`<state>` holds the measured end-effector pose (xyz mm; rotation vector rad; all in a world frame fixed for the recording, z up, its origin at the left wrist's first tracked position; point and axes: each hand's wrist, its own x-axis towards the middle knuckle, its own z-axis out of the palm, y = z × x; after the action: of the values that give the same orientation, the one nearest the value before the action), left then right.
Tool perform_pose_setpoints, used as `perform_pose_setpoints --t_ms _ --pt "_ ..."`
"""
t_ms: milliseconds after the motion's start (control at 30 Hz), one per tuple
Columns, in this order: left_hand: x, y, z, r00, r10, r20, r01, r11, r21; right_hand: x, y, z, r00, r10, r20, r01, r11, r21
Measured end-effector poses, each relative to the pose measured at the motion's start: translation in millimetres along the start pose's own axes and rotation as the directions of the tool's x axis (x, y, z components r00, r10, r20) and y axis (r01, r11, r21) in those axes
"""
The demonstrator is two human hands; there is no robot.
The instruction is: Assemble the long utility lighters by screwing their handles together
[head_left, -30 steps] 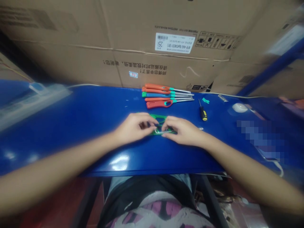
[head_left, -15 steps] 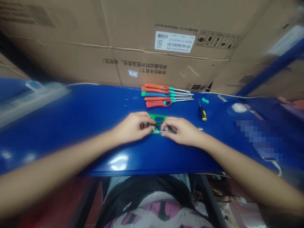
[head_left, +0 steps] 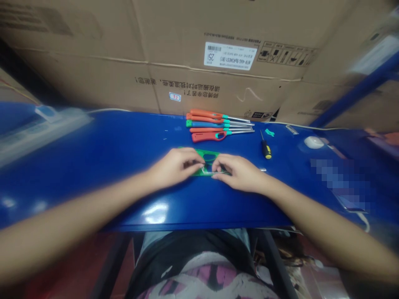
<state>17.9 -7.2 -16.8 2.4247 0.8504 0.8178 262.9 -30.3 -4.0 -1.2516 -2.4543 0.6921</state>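
A green lighter casing point(head_left: 205, 152), seemingly an opened stick-lighter handle, lies on the blue table beneath both hands. A thin pale wire point(head_left: 203, 170) shows inside it. My left hand point(head_left: 176, 166) covers the casing's left end; thumb and index finger are pinched together beside the wire, and whatever they hold is too small to make out. My right hand point(head_left: 238, 171) grips the casing's right part, fingers curled over it and thumb along the near edge. A short metal tip point(head_left: 263, 169) pokes out past that hand.
Several stick lighters point(head_left: 207, 136), orange, red and blue, lie in a row behind the hands. To the right are a screwdriver point(head_left: 266, 149), a small teal piece point(head_left: 269, 132) and a white mouse-like object point(head_left: 314, 142). A cardboard box point(head_left: 109, 83) walls the back; a power strip point(head_left: 46, 126) sits left.
The left fingertips have shifted slightly and closed together, with more of the green casing showing around them. My right hand stays almost in place.
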Motion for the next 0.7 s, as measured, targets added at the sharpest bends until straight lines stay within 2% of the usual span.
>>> perform_pose_setpoints --t_ms 200,533,700 --pt "-0.1 3.4 -0.2 0.999 -0.051 0.01 0.051 0.999 -0.013 -0.7 0.3 0.0 1.0 -0.001 0.0 0.001 1.0 0.004" --pt "1.5 2.2 4.2 0.975 -0.218 0.03 0.219 0.943 -0.253 -2.2 -0.2 -0.9 1.0 -0.026 0.009 0.027 0.999 -0.036" --pt "2.2 -1.0 5.8 0.967 -0.247 0.059 0.253 0.913 -0.321 -2.0 0.6 -1.1 1.0 -0.02 0.004 0.02 0.999 -0.029"
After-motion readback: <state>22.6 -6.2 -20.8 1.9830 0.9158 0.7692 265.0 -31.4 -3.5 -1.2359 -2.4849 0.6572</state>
